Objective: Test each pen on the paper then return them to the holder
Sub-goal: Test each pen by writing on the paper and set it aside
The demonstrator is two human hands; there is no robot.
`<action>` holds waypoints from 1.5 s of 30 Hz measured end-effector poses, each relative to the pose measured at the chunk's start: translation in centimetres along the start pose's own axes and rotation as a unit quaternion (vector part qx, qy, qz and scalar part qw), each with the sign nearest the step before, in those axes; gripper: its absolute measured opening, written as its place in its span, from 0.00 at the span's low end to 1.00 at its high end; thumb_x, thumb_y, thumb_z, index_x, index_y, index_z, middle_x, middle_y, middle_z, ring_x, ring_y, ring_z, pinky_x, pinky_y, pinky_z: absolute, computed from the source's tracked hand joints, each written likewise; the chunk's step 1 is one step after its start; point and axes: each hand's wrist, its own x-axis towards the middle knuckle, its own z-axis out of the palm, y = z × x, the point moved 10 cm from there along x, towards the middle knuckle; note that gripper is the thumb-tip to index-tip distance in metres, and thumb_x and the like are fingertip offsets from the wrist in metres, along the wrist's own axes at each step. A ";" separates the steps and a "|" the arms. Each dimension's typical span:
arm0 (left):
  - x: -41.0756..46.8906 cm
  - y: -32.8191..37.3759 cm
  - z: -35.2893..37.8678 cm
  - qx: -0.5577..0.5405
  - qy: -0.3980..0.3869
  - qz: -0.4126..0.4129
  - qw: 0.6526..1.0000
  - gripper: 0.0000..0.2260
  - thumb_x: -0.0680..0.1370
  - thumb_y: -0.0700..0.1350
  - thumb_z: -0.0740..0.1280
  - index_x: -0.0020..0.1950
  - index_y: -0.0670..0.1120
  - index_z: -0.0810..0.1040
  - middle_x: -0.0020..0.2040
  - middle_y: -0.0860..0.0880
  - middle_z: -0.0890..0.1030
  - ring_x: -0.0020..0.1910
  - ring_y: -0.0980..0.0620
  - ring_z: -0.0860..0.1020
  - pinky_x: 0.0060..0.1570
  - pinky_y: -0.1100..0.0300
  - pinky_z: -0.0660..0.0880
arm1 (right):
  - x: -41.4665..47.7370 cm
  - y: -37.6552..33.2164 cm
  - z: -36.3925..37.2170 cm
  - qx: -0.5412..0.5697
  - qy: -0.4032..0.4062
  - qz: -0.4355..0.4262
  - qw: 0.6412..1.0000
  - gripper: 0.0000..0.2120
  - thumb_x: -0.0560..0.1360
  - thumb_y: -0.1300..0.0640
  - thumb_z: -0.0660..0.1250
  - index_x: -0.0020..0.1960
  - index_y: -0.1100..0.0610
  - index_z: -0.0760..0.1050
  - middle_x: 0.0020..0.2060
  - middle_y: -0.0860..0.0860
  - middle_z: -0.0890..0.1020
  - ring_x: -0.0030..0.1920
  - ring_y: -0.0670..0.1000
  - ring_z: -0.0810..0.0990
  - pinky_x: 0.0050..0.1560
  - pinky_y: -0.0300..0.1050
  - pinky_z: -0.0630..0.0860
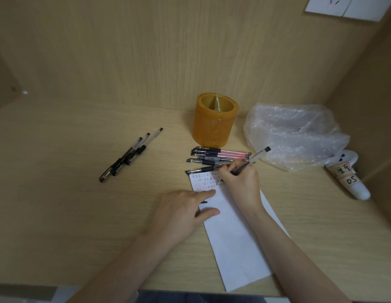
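My right hand (pixel 239 179) grips a clear pen (pixel 255 157) with a black end, its tip down on the top of a long white paper strip (pixel 234 237) that carries rows of small written marks. My left hand (pixel 183 212) lies flat on the paper's left edge, with something small and black, maybe a pen cap, under its fingers. An empty amber round holder (pixel 214 121) stands behind the paper. Several capped pens (pixel 218 155) lie just in front of the holder. Another group of pens (pixel 130 154) lies to the left on the desk.
A crumpled clear plastic bag (pixel 293 136) sits right of the holder. A white tube with handwritten labels (pixel 351 178) lies at the far right by the side wall. Wooden walls enclose the desk at the back and right. A wall socket (pixel 330 5) is top right.
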 end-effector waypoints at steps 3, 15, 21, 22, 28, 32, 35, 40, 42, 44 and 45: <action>0.0 0.1 -0.1 0.004 0.003 0.002 1.000 0.23 0.74 0.64 0.58 0.68 0.61 0.67 0.50 0.56 0.81 0.42 0.60 0.73 0.37 0.68 0.58 | 0.0 0.0 0.0 -0.005 0.006 0.000 1.000 0.18 0.71 0.68 0.66 0.25 0.56 0.67 0.19 0.43 0.69 0.24 0.41 0.68 0.28 0.31 0.65; 0.0 0.0 0.0 -0.003 0.002 -0.001 1.000 0.22 0.74 0.64 0.59 0.67 0.61 0.68 0.50 0.55 0.81 0.47 0.58 0.76 0.37 0.68 0.58 | 0.0 -0.1 0.1 0.005 -0.008 0.002 1.000 0.20 0.72 0.68 0.66 0.24 0.55 0.66 0.17 0.42 0.69 0.23 0.40 0.67 0.28 0.30 0.64; -0.1 0.0 0.0 0.001 0.003 0.000 1.000 0.23 0.74 0.65 0.58 0.68 0.61 0.67 0.49 0.56 0.81 0.45 0.59 0.75 0.36 0.68 0.57 | 0.0 0.0 0.2 0.004 -0.007 0.004 1.000 0.20 0.71 0.68 0.67 0.24 0.55 0.66 0.18 0.43 0.69 0.23 0.41 0.66 0.28 0.30 0.63; -0.1 0.0 0.0 0.002 0.002 0.001 1.000 0.23 0.74 0.65 0.58 0.68 0.61 0.67 0.49 0.56 0.81 0.45 0.59 0.75 0.36 0.68 0.57 | 0.0 0.0 0.2 0.003 -0.007 0.005 1.000 0.19 0.71 0.68 0.67 0.25 0.56 0.66 0.19 0.44 0.68 0.23 0.41 0.66 0.28 0.30 0.63; -0.2 -0.1 0.1 0.001 0.000 0.000 1.000 0.23 0.74 0.65 0.58 0.68 0.61 0.67 0.49 0.56 0.81 0.40 0.61 0.71 0.37 0.67 0.58 | 0.0 0.2 0.1 0.022 -0.007 0.009 1.000 0.20 0.71 0.69 0.66 0.25 0.56 0.66 0.18 0.42 0.69 0.23 0.40 0.67 0.28 0.30 0.63; -0.1 -0.1 0.1 0.004 0.000 -0.003 1.000 0.23 0.74 0.65 0.58 0.68 0.61 0.67 0.49 0.56 0.81 0.40 0.61 0.71 0.36 0.68 0.57 | 0.0 0.1 0.2 0.006 -0.012 0.003 1.000 0.18 0.71 0.68 0.67 0.25 0.56 0.68 0.20 0.44 0.70 0.24 0.41 0.68 0.29 0.30 0.64; -0.1 -0.1 0.1 0.006 -0.003 -0.004 1.000 0.23 0.74 0.65 0.58 0.68 0.61 0.67 0.49 0.56 0.81 0.39 0.61 0.69 0.36 0.68 0.57 | 0.0 0.1 0.3 -0.003 -0.009 0.002 1.000 0.18 0.71 0.67 0.67 0.26 0.56 0.68 0.22 0.47 0.71 0.24 0.41 0.68 0.29 0.31 0.65; -0.1 0.0 0.0 0.004 0.000 -0.002 1.000 0.23 0.74 0.65 0.58 0.68 0.61 0.67 0.50 0.55 0.81 0.40 0.61 0.69 0.36 0.68 0.57 | 0.0 0.2 0.1 -0.002 0.004 0.012 1.000 0.19 0.71 0.67 0.67 0.25 0.55 0.66 0.20 0.44 0.68 0.23 0.41 0.67 0.28 0.31 0.64; -0.1 -0.1 0.0 0.001 -0.001 -0.002 1.000 0.23 0.74 0.65 0.58 0.68 0.61 0.67 0.50 0.55 0.81 0.40 0.61 0.69 0.36 0.68 0.57 | 0.0 0.2 -0.1 0.002 0.010 0.011 1.000 0.20 0.71 0.68 0.67 0.25 0.54 0.65 0.20 0.43 0.68 0.24 0.41 0.67 0.28 0.31 0.64; -0.1 0.0 0.0 0.000 0.002 0.000 1.000 0.23 0.74 0.64 0.58 0.68 0.61 0.68 0.49 0.55 0.81 0.42 0.60 0.72 0.36 0.68 0.58 | 0.0 0.3 -0.1 -0.001 0.012 0.012 1.000 0.19 0.71 0.68 0.66 0.25 0.55 0.65 0.21 0.46 0.67 0.24 0.42 0.66 0.28 0.32 0.63; -0.1 0.0 0.0 0.000 0.006 0.001 1.000 0.23 0.74 0.64 0.59 0.68 0.61 0.68 0.49 0.55 0.81 0.43 0.59 0.74 0.36 0.68 0.58 | 0.0 0.2 -0.1 -0.005 0.014 0.010 1.000 0.19 0.71 0.68 0.66 0.25 0.56 0.65 0.21 0.47 0.67 0.24 0.42 0.66 0.28 0.32 0.63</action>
